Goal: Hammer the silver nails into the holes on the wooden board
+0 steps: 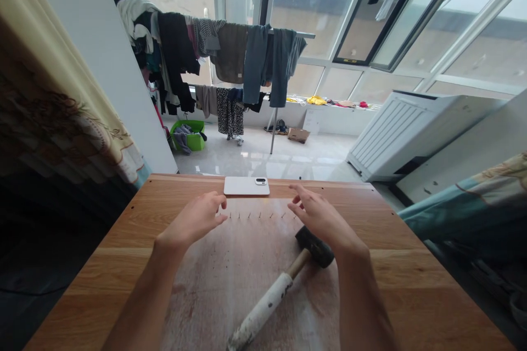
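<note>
My left hand [193, 222] hovers palm down over a pale worn board [242, 274] lying on the wooden table [411, 279], fingers loosely spread and holding nothing. My right hand [319, 216] hovers opposite it, fingers apart and empty. Between the two hands a row of several small nails [259, 215] stands upright near the board's far edge. A mallet with a black head [315, 247] and a paint-stained white handle [263, 310] lies on the board just under my right wrist.
A white phone [246, 186] lies face down at the table's far edge. Beyond are a drying rack hung with clothes [230, 60], a green basket [188, 135], a white radiator cover [411, 131] and large windows. Curtains hang at left and right.
</note>
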The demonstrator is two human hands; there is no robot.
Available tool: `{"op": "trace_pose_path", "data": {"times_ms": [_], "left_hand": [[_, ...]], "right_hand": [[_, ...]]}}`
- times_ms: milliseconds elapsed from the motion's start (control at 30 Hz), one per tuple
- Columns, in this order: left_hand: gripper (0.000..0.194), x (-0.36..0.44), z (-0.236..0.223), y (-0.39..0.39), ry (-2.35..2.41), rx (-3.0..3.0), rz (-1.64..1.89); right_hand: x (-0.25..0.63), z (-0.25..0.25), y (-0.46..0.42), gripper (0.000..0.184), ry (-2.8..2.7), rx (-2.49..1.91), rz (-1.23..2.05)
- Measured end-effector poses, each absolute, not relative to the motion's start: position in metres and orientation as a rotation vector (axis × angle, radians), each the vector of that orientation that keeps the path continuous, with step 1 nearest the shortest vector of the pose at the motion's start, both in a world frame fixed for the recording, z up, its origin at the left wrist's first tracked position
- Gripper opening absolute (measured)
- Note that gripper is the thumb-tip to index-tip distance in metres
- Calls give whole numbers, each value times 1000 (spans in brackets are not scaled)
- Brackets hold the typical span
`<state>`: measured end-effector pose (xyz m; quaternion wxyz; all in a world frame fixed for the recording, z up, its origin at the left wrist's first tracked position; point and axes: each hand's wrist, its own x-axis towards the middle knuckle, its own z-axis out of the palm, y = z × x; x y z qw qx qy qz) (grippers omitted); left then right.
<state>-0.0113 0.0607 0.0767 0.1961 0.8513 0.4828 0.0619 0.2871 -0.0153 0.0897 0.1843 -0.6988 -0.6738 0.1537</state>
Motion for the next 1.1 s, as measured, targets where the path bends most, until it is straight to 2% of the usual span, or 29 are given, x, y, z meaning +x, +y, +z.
{"op": "trace_pose_path", "data": {"times_ms": [133, 333, 533, 733, 1100], "left_hand": [[6, -8, 78, 59, 1377, 2369, 113], [9, -8, 80, 57, 1391, 2366, 79], [10, -12, 77, 59, 1392, 2362, 105], [13, -14, 74, 62, 1375, 2360, 134], [16, -13, 84, 57, 1341, 2393, 189]], "right_hand": [[299, 81, -13, 43, -1912, -1949, 501], [303, 69, -7, 27, -1934, -1967, 534], [285, 70, -5, 43, -1977, -1983, 554], [268, 81, -8, 47, -2026, -2015, 577], [260, 70, -2, 37, -2108, -1936, 535]]}}
